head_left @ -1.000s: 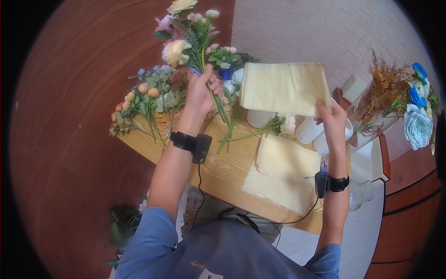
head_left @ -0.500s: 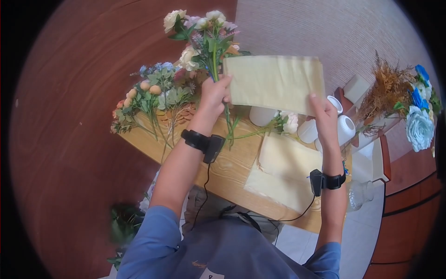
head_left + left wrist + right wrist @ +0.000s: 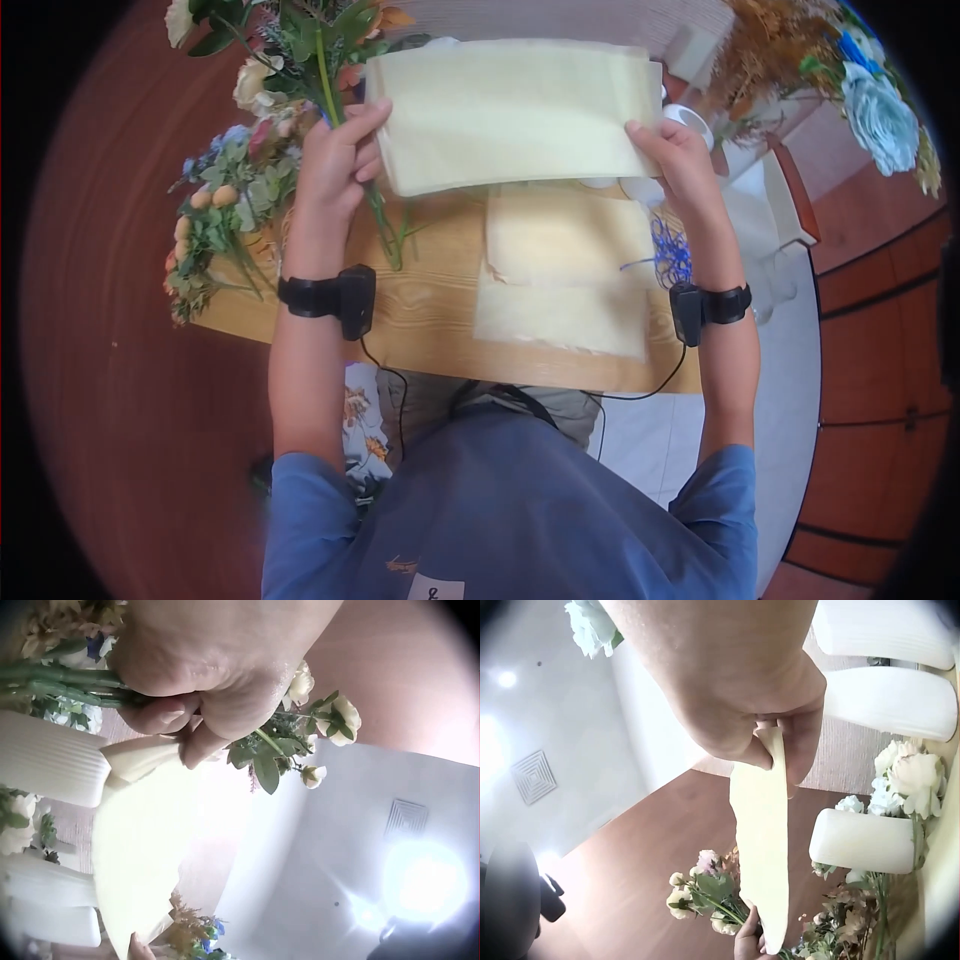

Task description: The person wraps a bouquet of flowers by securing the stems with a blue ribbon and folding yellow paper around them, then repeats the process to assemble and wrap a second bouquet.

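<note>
A folded sheet of pale yellow wrapping paper (image 3: 515,115) is held up above the table, stretched between both hands. My left hand (image 3: 335,165) grips the green stems of a bunch of artificial flowers (image 3: 258,85) with cream blooms. Its thumb and fingers also pinch the paper's left edge, as the left wrist view shows. On the right side, my right hand (image 3: 685,165) pinches the paper's other end between thumb and fingers. Seen from the right wrist, the paper (image 3: 761,847) hangs nearly edge-on between the hands.
More yellow paper (image 3: 565,240) lies on the wooden table (image 3: 430,310), near blue curly strands (image 3: 672,252). Mixed flowers (image 3: 225,215) lie at the left. White ribbed vases (image 3: 889,701) stand behind the paper. A blue flower (image 3: 880,115) and dried brown foliage (image 3: 765,60) are at right.
My left hand, still gripping the flowers, has come across to the paper and taken its left edge. Both hands have lifted the paper, and the head view has shifted.
</note>
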`<state>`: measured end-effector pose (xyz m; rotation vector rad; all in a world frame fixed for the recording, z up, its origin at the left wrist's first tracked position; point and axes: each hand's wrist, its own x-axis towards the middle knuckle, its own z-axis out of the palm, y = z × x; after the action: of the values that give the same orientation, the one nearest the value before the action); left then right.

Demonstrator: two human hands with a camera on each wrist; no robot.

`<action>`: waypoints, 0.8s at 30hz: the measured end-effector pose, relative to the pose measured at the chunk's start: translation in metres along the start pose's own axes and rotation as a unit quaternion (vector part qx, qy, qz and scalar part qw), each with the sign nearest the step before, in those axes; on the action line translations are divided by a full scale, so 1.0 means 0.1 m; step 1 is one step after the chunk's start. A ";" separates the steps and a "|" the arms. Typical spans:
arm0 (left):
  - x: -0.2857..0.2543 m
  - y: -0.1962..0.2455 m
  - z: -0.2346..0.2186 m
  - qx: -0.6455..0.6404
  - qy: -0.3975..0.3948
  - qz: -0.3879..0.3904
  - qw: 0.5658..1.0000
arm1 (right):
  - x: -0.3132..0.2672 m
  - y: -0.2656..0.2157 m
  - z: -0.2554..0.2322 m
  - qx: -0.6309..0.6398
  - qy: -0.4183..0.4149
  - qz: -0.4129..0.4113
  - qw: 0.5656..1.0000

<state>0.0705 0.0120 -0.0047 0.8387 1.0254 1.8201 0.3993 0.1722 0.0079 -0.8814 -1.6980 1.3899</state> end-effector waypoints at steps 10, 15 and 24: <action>0.05 -0.08 0.18 0.062 0.059 0.041 0.995 | -0.61 0.61 -0.57 0.050 0.021 0.095 0.994; 0.07 -0.06 0.19 0.047 0.056 0.036 0.997 | -0.78 1.17 -0.78 -0.003 0.037 0.177 0.984; 0.13 -0.20 0.11 -0.128 -0.073 -0.006 0.989 | -0.89 1.02 -0.48 -0.442 0.147 -0.092 0.880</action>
<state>0.0817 0.0328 -0.0161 0.7932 0.6859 1.8048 0.4882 0.1340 -0.0977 -1.2835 -2.0972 0.2591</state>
